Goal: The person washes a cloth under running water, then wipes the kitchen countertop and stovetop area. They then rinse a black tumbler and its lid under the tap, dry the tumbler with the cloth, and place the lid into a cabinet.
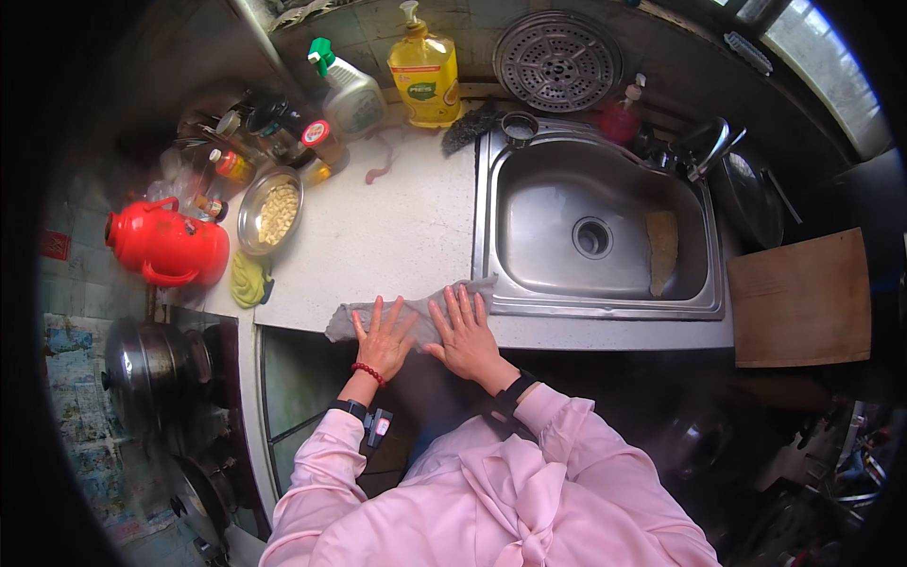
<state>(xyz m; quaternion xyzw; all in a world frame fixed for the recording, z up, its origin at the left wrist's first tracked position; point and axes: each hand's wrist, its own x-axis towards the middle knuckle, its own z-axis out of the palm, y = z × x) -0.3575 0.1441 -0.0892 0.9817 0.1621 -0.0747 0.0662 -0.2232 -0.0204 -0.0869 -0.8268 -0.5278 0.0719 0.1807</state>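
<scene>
A grey cloth [423,320] lies spread along the front edge of the white countertop [397,227], its right end reaching the sink's rim. My left hand [383,341] presses on its left part with fingers apart. Farther right, my right hand [468,341] rests flat on the same cloth, fingers spread, near the corner of the stainless steel sink [545,205]. Neither hand is closed around anything; both only touch the cloth from above. In the sink lies a flat tan piece [662,253], perhaps a sponge or cloth, right of the drain [592,237].
To the left stand a red thermos [173,243], a metal bowl of pale pieces [278,212] and a yellow-green cloth [249,278]. Along the back are a spray bottle [352,96] and yellow detergent bottle [426,78]. The faucet [708,152] and a wooden board [801,298] are at right.
</scene>
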